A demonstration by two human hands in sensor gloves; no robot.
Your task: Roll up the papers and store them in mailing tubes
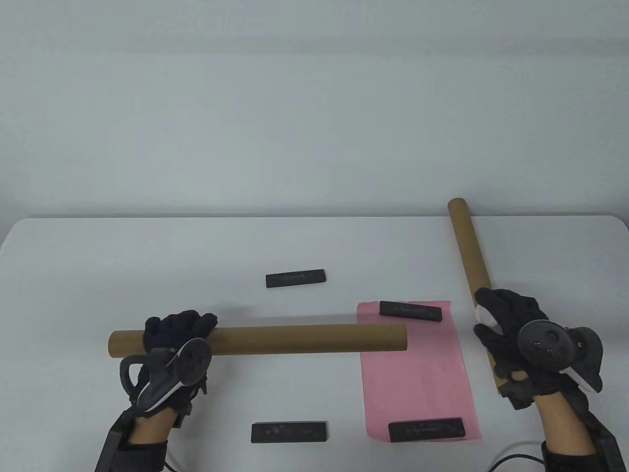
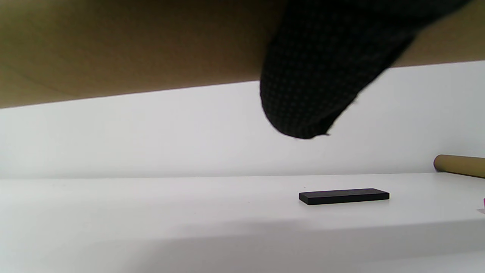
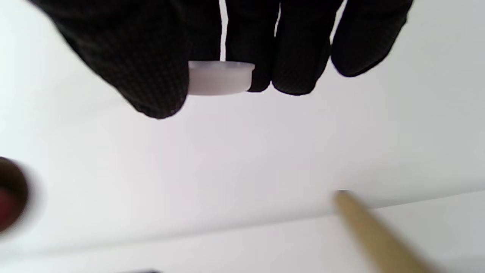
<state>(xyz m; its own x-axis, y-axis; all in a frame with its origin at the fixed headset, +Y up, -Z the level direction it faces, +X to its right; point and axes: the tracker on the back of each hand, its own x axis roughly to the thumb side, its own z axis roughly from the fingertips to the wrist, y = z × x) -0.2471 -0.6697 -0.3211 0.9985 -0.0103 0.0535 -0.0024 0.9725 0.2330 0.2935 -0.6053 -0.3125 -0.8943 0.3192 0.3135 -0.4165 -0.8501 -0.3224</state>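
Observation:
My left hand (image 1: 179,327) grips a long brown mailing tube (image 1: 295,339) near its left end and holds it level, a little above the table. The tube's right end hangs over the top of a flat pink paper (image 1: 417,373). In the left wrist view the tube (image 2: 132,45) fills the top, with one gloved finger (image 2: 322,68) over it. My right hand (image 1: 486,317) pinches a white end cap (image 1: 484,317); it also shows in the right wrist view (image 3: 219,77). A second tube (image 1: 467,246) lies on the table and passes under my right hand.
Black flat weights hold the pink paper at its top (image 1: 410,310) and bottom (image 1: 426,429). Two more weights lie at centre (image 1: 296,278) and near the front edge (image 1: 289,432). The held tube's open end (image 3: 11,193) shows blurred at the left of the right wrist view.

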